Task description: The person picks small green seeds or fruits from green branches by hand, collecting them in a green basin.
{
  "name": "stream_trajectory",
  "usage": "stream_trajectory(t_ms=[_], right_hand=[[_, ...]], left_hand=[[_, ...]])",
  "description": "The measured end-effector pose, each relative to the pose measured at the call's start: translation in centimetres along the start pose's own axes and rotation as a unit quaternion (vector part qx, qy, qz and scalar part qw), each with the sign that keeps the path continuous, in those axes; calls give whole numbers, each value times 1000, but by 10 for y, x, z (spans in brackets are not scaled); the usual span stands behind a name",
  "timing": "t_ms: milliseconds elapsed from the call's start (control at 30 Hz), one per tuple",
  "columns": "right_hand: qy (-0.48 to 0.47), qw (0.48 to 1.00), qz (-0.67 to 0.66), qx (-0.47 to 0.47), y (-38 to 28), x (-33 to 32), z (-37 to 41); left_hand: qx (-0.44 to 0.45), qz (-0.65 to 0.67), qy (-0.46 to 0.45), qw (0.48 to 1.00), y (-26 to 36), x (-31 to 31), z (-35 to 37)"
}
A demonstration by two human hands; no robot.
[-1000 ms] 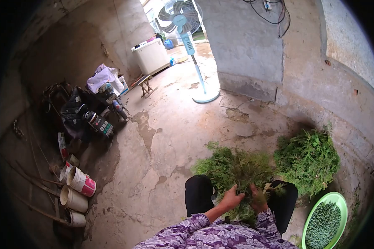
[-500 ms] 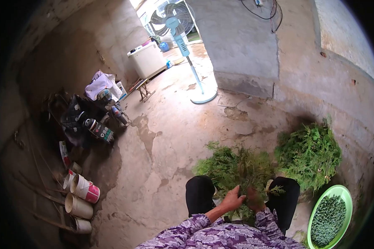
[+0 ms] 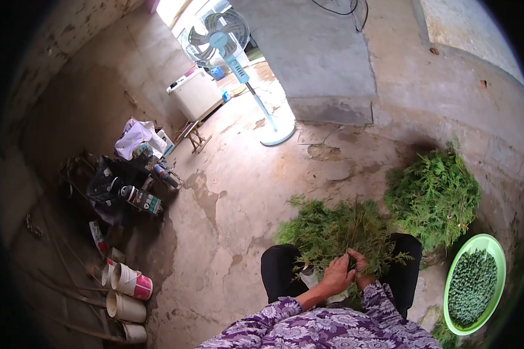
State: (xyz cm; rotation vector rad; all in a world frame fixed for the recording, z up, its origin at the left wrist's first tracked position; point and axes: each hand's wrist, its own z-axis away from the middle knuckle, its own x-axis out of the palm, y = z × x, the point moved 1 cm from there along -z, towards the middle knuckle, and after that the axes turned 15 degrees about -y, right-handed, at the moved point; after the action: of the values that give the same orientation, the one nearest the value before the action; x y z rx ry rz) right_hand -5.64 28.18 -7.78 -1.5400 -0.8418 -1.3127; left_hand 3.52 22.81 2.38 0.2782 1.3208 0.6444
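My left hand (image 3: 335, 277) is closed, its fingers curled over the stems of an evergreen branch (image 3: 384, 259) above my lap. Pressed up against it, my right hand (image 3: 362, 269) is closed around the same leafy stems; the fingertips are partly hidden. Feathery green cuttings (image 3: 320, 230) are heaped between and in front of my knees, just beyond both hands. A second, larger heap of evergreen branches (image 3: 434, 198) lies to the right by the wall. Beside my right knee stands a light green basin (image 3: 501, 256) holding many small green pieces (image 3: 473, 289), too small to name surely.
A blue standing fan (image 3: 233, 64) is on the floor near the doorway, with a white washing machine (image 3: 197, 96) and a small wooden stool (image 3: 197, 138) nearby. At left are a dark cluttered vehicle (image 3: 113, 189) and several tipped buckets (image 3: 126, 306). Rough walls (image 3: 402, 116) border the right.
My hands have come together, the right one now higher against the left. The view has shifted slightly, so the fan sits further left in it and the basin further right.
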Motion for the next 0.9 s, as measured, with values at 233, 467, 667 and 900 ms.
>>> stream_trajectory(t_ms=[233, 467, 667, 900], right_hand=[[103, 994, -36, -6, -11, 8, 3], [150, 988, -23, -31, -6, -40, -3], [171, 983, 42, -45, -24, 18, 5], [152, 982, 103, -37, -37, 55, 0]], left_hand=[[-34, -68, -66, 995, 21, -5, 6], [43, -30, -11, 999, 9, -6, 5], [24, 50, 40, 998, -2, -25, 19], [35, 57, 128, 989, -4, -31, 32]])
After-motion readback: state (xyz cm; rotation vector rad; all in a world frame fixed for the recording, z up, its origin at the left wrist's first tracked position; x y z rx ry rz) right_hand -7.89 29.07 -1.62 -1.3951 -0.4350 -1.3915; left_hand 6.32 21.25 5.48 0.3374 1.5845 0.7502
